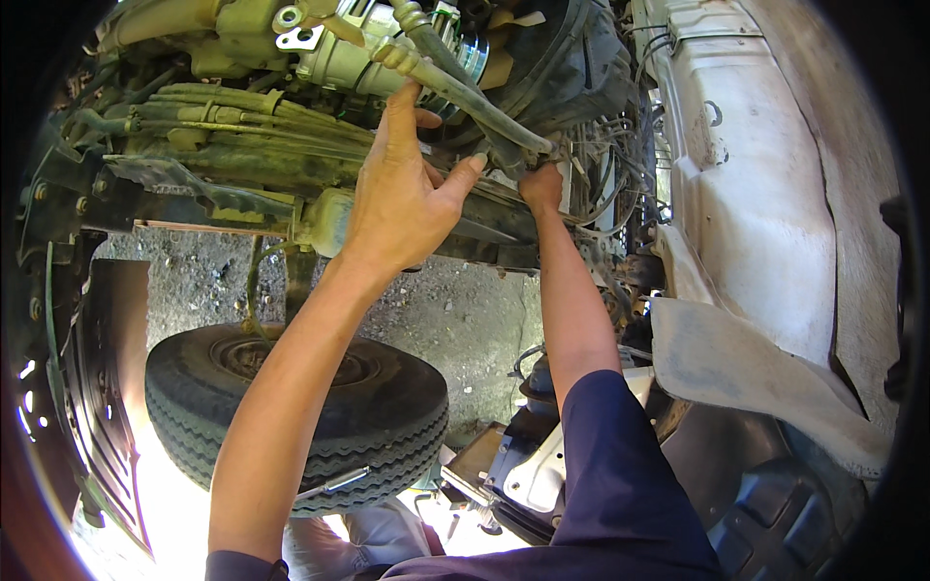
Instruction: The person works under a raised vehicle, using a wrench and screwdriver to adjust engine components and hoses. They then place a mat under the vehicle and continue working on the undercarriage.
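Note:
My left hand (402, 194) reaches up to the underside of a silver cylindrical metal unit (339, 63) in the engine bay. Its index finger points upward beside a grey hose (470, 100), and the thumb is spread away. The hose slants down to the right toward my right hand (542, 188). That hand is closed near the hose's lower end, among pipes and cables. Whatever its fingers grip is hidden from view. Below the left palm runs a dusty dark frame rail (484, 228).
A large tyre (291, 426) lies flat below my left forearm, with a silver hand tool (332, 482) on its tread. Several cables (615, 184) hang right of my right hand. A pale panel (756, 184) and a dirty flap (746, 358) border the right side. Gravel (426, 310) shows underneath.

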A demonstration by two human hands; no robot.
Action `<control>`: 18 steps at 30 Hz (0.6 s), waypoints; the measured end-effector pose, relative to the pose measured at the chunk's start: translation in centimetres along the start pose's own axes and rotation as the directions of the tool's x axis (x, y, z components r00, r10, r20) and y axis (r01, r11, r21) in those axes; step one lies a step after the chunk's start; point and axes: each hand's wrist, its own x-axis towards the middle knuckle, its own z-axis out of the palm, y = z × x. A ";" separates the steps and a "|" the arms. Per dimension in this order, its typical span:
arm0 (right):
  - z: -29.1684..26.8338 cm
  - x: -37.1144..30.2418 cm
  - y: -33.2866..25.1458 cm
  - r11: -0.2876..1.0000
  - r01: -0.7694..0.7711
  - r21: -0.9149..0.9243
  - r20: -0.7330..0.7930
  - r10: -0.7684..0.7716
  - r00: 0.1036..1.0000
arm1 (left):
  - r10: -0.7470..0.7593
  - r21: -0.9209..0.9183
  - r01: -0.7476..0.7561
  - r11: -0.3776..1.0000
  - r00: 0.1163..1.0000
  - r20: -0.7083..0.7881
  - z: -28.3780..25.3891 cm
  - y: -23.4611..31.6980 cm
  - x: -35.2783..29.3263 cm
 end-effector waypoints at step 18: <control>0.1 0.3 0.2 1.000 0.001 -0.007 0.046 0.000 0.999 | 0.025 0.029 -0.028 0.999 0.996 0.088 -0.4 -0.4 0.2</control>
